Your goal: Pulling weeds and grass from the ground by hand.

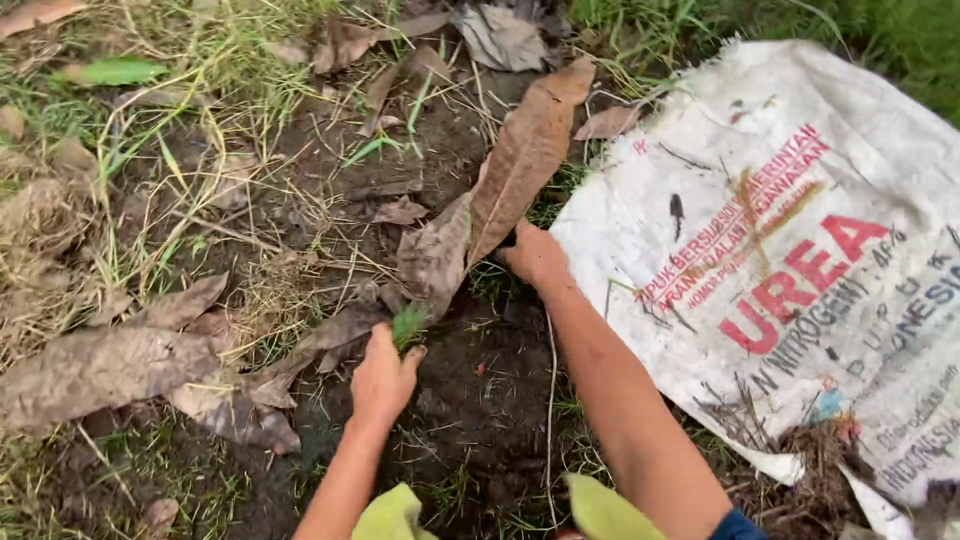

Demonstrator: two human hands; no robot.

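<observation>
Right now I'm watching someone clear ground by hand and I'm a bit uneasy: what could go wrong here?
The bare right hand grips a large dry brown leaf; whatever lies beneath is hidden, so a sting or cut is possible. The left hand is closed around a small green tuft in dark soil; it may snap rather than lift.

Dark, damp soil (pixel 480 400) fills the centre of the frame, ringed by dry straw-coloured grass (pixel 60 240) at left and green grass (pixel 900 30) at upper right. A worn white woven sack (pixel 800 180) with printed lettering lies flat at right under soft daylight.
</observation>
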